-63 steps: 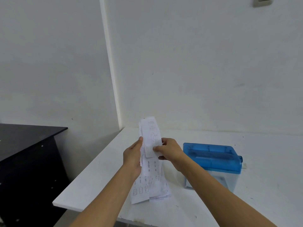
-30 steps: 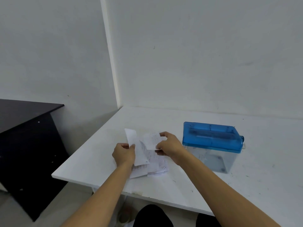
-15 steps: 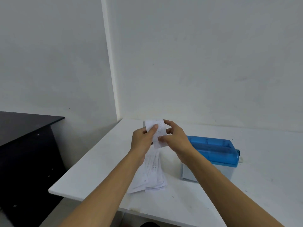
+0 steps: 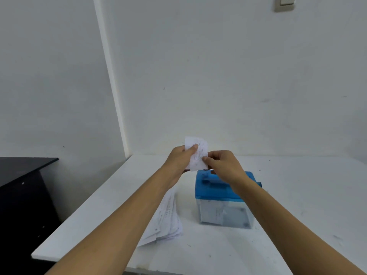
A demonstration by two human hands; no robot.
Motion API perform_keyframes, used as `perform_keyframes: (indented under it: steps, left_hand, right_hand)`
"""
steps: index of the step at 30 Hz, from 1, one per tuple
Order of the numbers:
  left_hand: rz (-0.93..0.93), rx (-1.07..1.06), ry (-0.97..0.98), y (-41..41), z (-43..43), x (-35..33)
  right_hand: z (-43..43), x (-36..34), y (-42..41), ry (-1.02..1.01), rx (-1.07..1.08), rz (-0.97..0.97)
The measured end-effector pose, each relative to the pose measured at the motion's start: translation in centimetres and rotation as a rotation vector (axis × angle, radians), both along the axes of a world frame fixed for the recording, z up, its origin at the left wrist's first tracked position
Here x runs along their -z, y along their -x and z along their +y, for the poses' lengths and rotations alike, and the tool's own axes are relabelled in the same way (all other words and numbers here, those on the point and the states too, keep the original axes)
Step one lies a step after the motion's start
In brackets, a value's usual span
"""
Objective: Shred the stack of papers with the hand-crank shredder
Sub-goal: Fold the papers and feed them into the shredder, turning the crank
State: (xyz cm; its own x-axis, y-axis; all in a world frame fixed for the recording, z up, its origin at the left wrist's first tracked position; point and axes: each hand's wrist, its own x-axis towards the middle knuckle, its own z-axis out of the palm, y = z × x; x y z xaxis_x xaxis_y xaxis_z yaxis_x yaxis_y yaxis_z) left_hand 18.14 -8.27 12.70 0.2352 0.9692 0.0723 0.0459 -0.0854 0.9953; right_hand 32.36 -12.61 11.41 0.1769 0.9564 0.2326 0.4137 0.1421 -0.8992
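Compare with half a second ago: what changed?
The left hand and right hand, still pinching the paper slip, carried it right, up to the shredder's far left corner. The stack and shredder stayed put on the table.

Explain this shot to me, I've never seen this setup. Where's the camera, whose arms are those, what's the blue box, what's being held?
There is no robot here. One camera is worn on a person's head and looks forward and down, so the two bare arms coming in from the bottom are the wearer's own. The left hand and right hand each pinch one small printed paper slip, held upright in the air near the hand-crank shredder, a blue-lidded unit on a clear bin. It stands on a white table. To its left lies the stack of papers, partly hidden by the left forearm. A black desk sits off to the left.
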Motion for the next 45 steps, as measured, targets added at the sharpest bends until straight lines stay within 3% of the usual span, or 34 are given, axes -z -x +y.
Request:
perform_keyframes:
  steps: [8,13,25,33,37,45]
  left_hand:
    - [0.124,-0.066,-0.158,-3.6,-0.8,-0.2]
    - [0.119,-0.051,-0.153,-4.5,-0.6,-0.3]
    - [0.161,0.029,-0.154,-4.9,0.0,-0.6]
    - [0.168,-0.008,-0.201,-4.1,0.6,0.0]
    - [0.366,0.046,-0.237,-3.4,0.9,2.2]
    - [0.486,-0.008,-0.277,-2.9,1.2,4.2]
  right_hand:
    - [-1.3,-0.2,-2.4,-0.026,0.026,0.005]
    - [-1.8,-0.6,-4.1,-0.027,0.042,0.080]
    - [-1.5,-0.5,-4.6,-0.032,0.085,-0.023]
    - [-0.2,0.5,-4.8,-0.031,0.105,-0.114]
    - [0.1,1.8,-4.7,-0.039,0.146,-0.205]
    - [0.3,3.0,-4.9,0.019,0.170,-0.410]
